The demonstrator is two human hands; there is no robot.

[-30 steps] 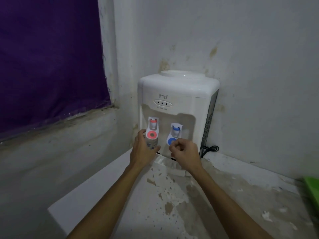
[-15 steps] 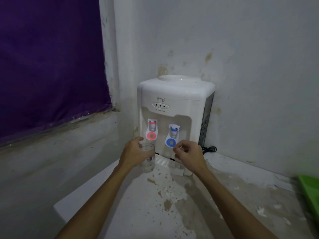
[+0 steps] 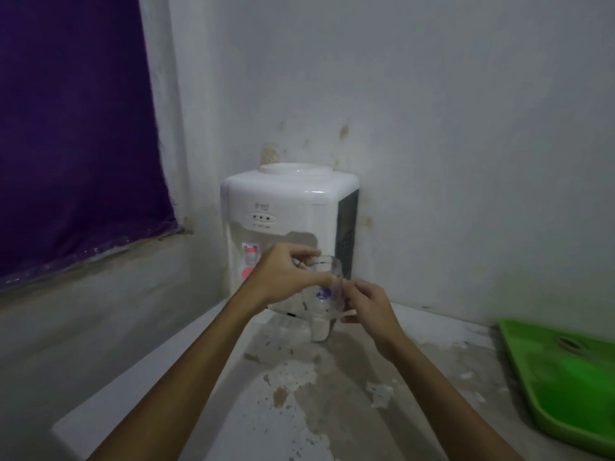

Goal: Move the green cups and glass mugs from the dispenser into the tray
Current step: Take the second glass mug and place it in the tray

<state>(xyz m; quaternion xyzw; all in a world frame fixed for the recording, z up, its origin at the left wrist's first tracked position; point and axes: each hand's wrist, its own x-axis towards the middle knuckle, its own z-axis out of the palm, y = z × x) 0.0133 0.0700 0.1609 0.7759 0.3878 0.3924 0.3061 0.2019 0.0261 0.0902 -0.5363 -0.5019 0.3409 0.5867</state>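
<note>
A clear glass mug with a purple print hangs in the air in front of the white water dispenser. My left hand is wrapped around the mug's left side and rim. Touching the mug's right side is my right hand, its fingers pinched at the glass, probably at the handle; whether it grips is unclear. The green tray lies on the counter at the right edge, holding a glass item near its far end. No green cups are in view.
The dispenser stands in the corner on a stained, peeling counter. A purple curtain covers the window at left above a concrete ledge. The counter's left edge runs diagonally toward me.
My left hand has carried the mug up and to the right, away from the red tap. My right hand has come in to meet it. The view has swung right, showing more of the tray.
</note>
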